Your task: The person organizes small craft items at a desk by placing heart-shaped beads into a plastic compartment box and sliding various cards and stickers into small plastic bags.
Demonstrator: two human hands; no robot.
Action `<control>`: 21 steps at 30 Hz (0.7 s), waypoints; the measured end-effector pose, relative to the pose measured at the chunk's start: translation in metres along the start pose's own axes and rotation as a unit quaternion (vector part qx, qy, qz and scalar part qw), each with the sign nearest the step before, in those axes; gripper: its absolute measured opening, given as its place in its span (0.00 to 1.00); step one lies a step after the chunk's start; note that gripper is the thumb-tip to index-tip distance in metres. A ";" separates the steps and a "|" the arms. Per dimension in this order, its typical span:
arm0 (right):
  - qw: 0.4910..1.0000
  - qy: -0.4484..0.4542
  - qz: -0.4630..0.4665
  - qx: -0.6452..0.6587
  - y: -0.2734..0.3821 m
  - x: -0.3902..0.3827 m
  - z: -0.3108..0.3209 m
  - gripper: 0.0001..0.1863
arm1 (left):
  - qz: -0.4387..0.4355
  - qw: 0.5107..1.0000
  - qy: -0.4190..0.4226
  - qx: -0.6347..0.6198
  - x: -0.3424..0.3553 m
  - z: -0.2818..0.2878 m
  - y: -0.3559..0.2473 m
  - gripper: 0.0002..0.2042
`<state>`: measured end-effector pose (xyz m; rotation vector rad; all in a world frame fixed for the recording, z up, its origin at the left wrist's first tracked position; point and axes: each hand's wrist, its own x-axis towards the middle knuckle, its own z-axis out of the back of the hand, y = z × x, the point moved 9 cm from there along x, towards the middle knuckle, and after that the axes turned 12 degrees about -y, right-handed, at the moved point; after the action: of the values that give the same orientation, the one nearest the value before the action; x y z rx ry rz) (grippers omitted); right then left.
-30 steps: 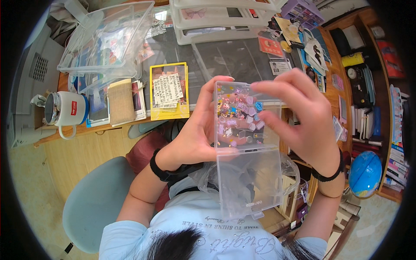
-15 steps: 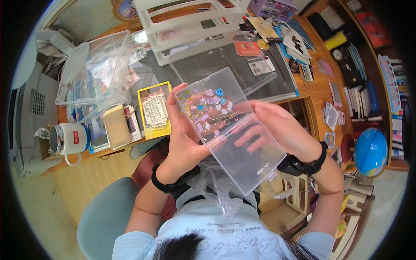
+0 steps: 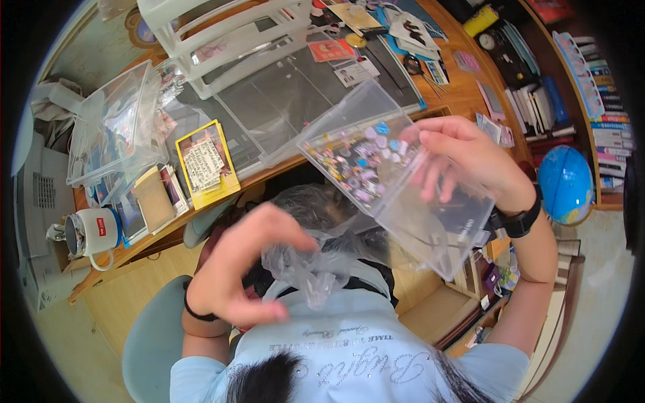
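Currently, the left hand [image 3: 243, 265] is empty, fingers curled and thumb spread, well left of the open clear case [image 3: 430, 225]; the crumpled plastic bag [image 3: 316, 269] lies between them, and whether the fingertips touch it I cannot tell. On the case's right side, the nearer right hand [image 3: 467, 151] grips it about midway along. Lengthwise, the case slants away and leftward, its far half, strewn with small charms [image 3: 366, 158], pointing toward the counter [image 3: 463, 87].

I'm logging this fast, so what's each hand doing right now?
Left hand: open, apparently holding nothing, near the plastic bag.
Right hand: closed on the open clear box with small charms inside.
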<state>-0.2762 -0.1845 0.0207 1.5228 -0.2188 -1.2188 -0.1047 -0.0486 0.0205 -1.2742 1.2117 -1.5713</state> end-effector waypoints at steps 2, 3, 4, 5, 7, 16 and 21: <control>1.000 -0.006 -0.014 -0.015 -0.009 -0.017 0.011 0.19 | -0.084 0.984 0.130 0.084 -0.002 -0.032 -0.029 0.22; 0.998 0.002 -0.043 -0.036 -0.017 -0.025 0.012 0.19 | -0.119 0.973 0.160 0.118 -0.003 -0.048 -0.038 0.19; 0.996 0.009 -0.069 -0.056 -0.025 -0.034 0.014 0.19 | -0.108 0.970 0.164 0.140 -0.001 -0.056 -0.042 0.14; 0.996 0.005 -0.068 -0.055 -0.031 -0.040 0.016 0.19 | -0.110 0.970 0.167 0.140 0.000 -0.060 -0.042 0.14; 0.993 0.004 -0.078 -0.093 -0.052 -0.051 0.016 0.19 | -0.163 0.915 0.186 0.318 0.002 -0.069 -0.036 0.14; 0.995 0.007 -0.102 0.003 -0.130 -0.061 -0.011 0.18 | -0.264 0.898 0.012 0.352 0.002 -0.050 -0.057 0.05; 0.993 0.020 -0.118 -0.022 -0.156 -0.053 -0.010 0.17 | -0.277 0.913 0.039 0.298 -0.004 -0.056 -0.054 0.09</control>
<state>-0.3632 -0.0847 -0.0777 1.5664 0.0167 -1.3677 -0.1582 -0.0195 0.0686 -1.1895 0.3342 -2.1909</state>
